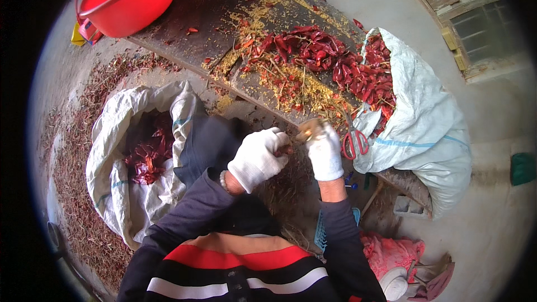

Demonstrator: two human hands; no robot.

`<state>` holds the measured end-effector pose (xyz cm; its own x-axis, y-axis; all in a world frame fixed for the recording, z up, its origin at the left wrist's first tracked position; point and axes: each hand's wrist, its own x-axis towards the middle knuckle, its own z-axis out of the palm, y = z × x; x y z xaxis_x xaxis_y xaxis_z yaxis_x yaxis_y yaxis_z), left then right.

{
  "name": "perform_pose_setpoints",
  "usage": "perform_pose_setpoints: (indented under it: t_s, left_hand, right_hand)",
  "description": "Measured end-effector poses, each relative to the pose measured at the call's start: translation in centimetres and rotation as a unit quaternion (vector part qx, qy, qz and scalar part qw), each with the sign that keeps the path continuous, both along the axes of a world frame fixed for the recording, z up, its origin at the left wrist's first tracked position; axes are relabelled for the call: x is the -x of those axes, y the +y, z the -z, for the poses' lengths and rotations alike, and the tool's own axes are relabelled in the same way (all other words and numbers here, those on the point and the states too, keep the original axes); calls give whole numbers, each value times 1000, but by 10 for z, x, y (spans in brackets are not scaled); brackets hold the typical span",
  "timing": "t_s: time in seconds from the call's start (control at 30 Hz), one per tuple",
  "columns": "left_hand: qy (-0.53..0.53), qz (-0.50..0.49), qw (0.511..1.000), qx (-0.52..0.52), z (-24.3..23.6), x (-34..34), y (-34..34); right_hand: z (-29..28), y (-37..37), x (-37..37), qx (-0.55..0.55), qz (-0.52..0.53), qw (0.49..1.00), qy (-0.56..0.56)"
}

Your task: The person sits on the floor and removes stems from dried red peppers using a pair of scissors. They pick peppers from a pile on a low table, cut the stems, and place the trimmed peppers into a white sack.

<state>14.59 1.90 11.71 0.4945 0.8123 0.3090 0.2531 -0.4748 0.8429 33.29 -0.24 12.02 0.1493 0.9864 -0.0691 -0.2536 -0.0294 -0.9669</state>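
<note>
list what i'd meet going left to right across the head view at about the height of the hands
Open white sack, left gloved hand, right gloved hand, red-handled scissors, bulging white sack on the right, dark green object near the rim.

Head-worn left fisheye, facing down, fairly near.

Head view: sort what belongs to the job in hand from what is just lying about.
Likely part of the job:
red chillies
white sack on the right
white sack on the left
white gloves
perhaps the scissors

Apparently just lying about:
red basin
blue basket
pink cloth
</note>
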Motion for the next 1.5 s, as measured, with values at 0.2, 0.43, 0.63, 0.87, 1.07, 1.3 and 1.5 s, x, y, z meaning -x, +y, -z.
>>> perform_pose_setpoints:
  t_s: [0.2,0.43,0.63,0.87,1.07,1.3,1.5]
  left_hand:
    - [-264,50,848,456,0,4,0]
    - [-347,113,738,568,-10,13,3]
    - [-344,107,753,551,-4,10,7]
    - [-406,121,712,560,1,10,9]
    - [-371,71,729,571,-13,8,8]
    - [-292,-24,823,486,-8,-1,6]
    - [-291,-74,818,491,-7,-6,7]
  right_hand:
    - [26,-8,-24,-14,-121,835,-536]
    - [43,47,-67,-138,-110,616,-768]
    - [64,177,-100,-150,97,635,-752]
    - [75,214,-91,-49,66,535,-841]
    - [79,193,-107,-132,148,644,-739]
    - [44,113,-64,-63,116,747,-652]
    - [-4,45,1,-103,28,863,-494]
